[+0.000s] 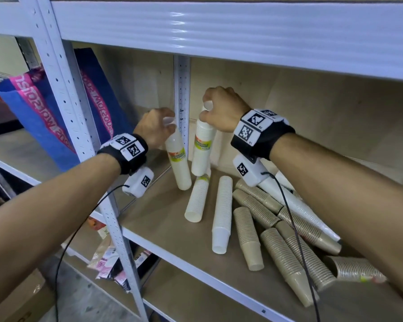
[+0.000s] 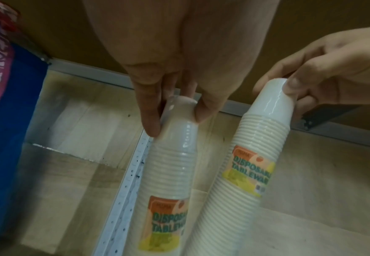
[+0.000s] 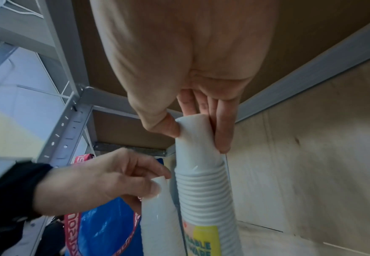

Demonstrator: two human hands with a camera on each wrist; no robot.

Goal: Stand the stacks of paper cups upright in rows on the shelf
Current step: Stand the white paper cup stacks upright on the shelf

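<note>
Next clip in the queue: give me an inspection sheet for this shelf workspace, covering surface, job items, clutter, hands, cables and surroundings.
Surface: wooden shelf board in a white metal rack.
Job's things: two white labelled cup stacks, left stack and right stack, held near upright at the back corner; two white stacks and several brown stacks lie flat.
Clutter: nothing seen.
Hands: left hand grips the left stack's top; right hand grips the right stack's top.
Cables: black wrist-camera cables hang over the brown stacks.
Surroundings: blue and pink bag on the neighbouring shelf; packets below.
</note>
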